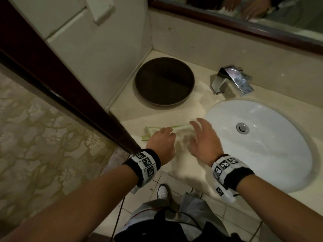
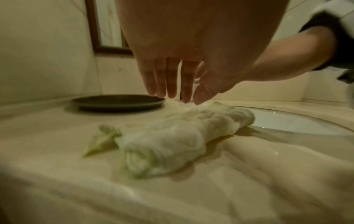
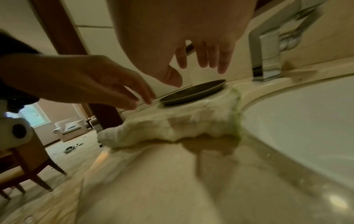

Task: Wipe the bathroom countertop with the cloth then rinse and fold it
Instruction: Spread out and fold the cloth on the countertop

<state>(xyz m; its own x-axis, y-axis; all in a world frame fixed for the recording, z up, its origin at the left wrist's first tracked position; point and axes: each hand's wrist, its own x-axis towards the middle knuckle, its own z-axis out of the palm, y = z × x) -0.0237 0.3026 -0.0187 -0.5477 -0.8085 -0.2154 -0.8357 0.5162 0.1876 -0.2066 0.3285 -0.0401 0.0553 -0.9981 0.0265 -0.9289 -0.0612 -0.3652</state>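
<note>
The cloth [image 2: 172,139] in front of me is pale white with a light green edge, bunched and loosely rolled into a lumpy, wrinkled strip. It lies flat on the cream stone worktop [image 1: 157,112], between the front edge and the dark round tray, with 1 end just beside the rim of the sink and a thin green corner sticking out at the other end. The worktop around it looks smooth, with a dull sheen near the sink.
</note>
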